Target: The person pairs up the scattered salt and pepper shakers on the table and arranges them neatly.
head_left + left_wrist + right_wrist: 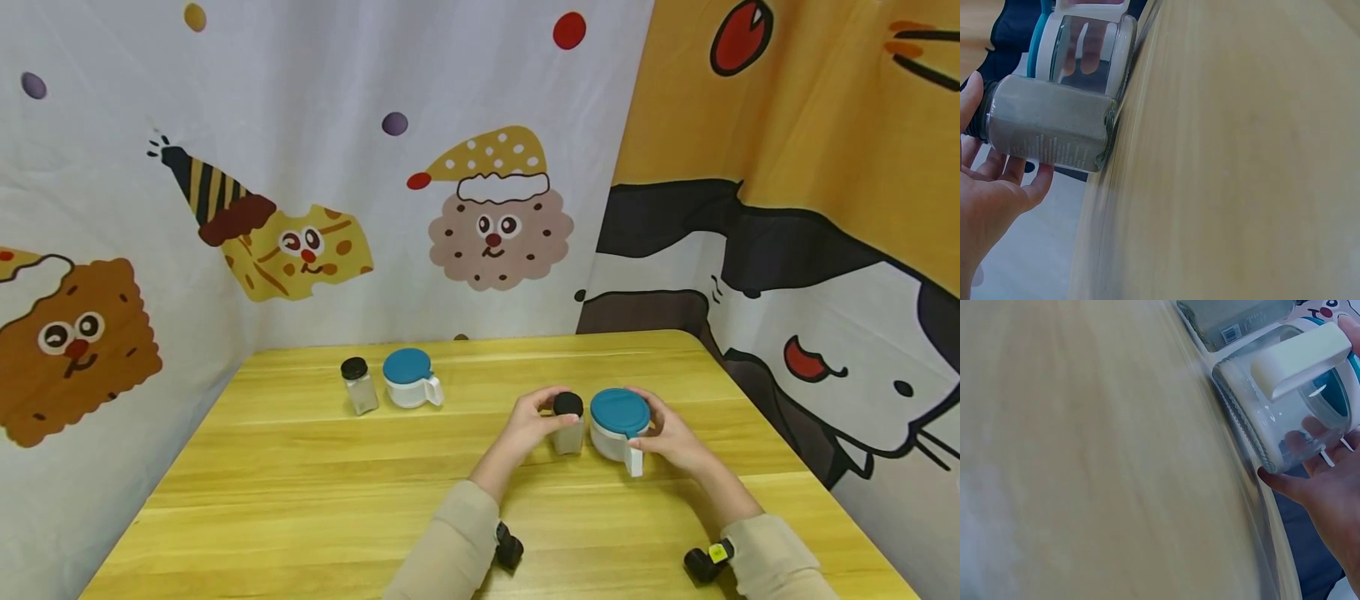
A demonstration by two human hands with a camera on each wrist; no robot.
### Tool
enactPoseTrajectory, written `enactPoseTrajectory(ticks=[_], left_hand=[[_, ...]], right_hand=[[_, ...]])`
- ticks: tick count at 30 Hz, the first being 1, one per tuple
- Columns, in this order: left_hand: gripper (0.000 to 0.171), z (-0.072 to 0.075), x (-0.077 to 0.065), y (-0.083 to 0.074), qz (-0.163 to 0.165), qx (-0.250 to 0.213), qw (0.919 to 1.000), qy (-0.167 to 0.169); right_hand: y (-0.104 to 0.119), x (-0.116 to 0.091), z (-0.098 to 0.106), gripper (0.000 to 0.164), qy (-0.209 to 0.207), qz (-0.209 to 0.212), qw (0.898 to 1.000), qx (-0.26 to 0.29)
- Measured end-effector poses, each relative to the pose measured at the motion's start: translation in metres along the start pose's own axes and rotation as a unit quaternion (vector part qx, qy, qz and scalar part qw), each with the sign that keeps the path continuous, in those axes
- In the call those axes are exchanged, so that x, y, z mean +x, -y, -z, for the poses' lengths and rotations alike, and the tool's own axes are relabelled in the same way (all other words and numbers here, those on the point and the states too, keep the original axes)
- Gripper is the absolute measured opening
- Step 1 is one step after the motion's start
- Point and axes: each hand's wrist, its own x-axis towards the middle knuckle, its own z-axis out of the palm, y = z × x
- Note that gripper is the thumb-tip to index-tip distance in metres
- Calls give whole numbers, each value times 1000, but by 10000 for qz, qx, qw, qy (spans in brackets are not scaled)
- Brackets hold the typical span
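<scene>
Behind the table (285, 492), which has a yellow wood-grain top, a white curtain (315, 100) hangs at the left and in the middle, printed with smiling food figures; at the right hangs an orange-yellow cloth (817, 142) with a large cartoon animal. On the table, going from the left, a far black-capped jar (363, 394) stands near the back edge, and just beside it a far blue-lidded jar (408, 393). Well apart from these, nearer to me, my left hand (531, 423) grasps the near black-capped jar (569, 437) around its top. Just to the right stands the near blue-lidded jar (618, 413), its white handle (634, 458) pointing towards me, and my right hand (672, 437) grasps it around its right side.

The left wrist view shows small printed lines (1057, 150) on the jar in my left hand, which the head view does not let me see. The right wrist view shows a barcode (1231, 334) on this same jar, and also the clear wall of the blue-lidded one, through which my fingers are visible; one fingertip is near its base.
</scene>
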Motion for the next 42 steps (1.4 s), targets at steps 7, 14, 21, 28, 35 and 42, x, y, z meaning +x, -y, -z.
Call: enactPoseTrajectory(ticks=[7,14,21,28,35,42], left_hand=[[41,-3,1,0,26,33,10000,-44],[39,-5,0,-1,113,46,9999,-71],[39,-6,-1,-3,98,-42,9999,-51],[39,-8,1,-1,86,13,9999,-92],[41,-10,1,-2,153,64,9998,-110],[41,-12,1,-1,189,118,9996,-158]], right_hand=[[-1,-1,4,80,129,-78,9999,49],[-2,-1,7,81,304,-77,9993,216],[-3,-2,8,81,329,-132,9991,226],[-4,-2,10,82,403,-127,9987,291],[-5,-2,13,83,520,-161,9982,250],[-7,-2,15,86,679,-204,9973,180]])
